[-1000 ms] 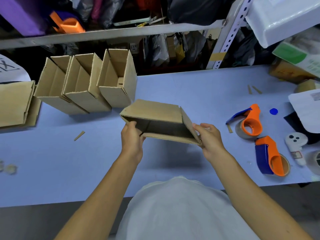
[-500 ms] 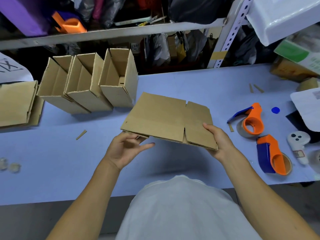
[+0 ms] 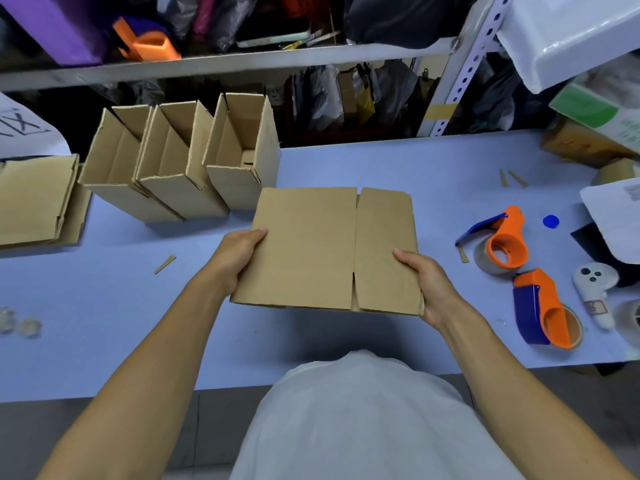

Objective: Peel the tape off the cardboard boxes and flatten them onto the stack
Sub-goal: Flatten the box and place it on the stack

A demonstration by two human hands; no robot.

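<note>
1. The table (image 3: pixel 381 161) has a pale blue top and runs across the whole view, with a metal shelf (image 3: pixel 221 62) full of bags behind it.
2. The flattened box (image 3: pixel 311 247) is held flat above the middle of the table, in front of the person. A slit divides its top face into a wide left part and a narrow right part.
3. Three open boxes (image 3: pixel 180 168) stand in a row at the back left, touching each other. The rightmost one is just behind the far left corner of the flattened box.
4. The stack (image 3: pixel 34 199) of flat cardboard lies at the left edge of the table, beside the open boxes.
5. The left hand (image 3: pixel 239 258) grips the left edge of the flattened box, thumb on top and the fingers hidden below.
6. The right hand (image 3: pixel 426 285) grips the right edge near the front corner, thumb on top, fingers under the cardboard.
7. Two orange and blue tape dispensers (image 3: pixel 502 244) lie to the right of the box, well apart from it, one nearer to the person than the other.
8. A white controller (image 3: pixel 594 289) lies just right of the dispensers.
9. A small cardboard strip (image 3: pixel 165 264) lies on the table to the left of the left hand.
</note>
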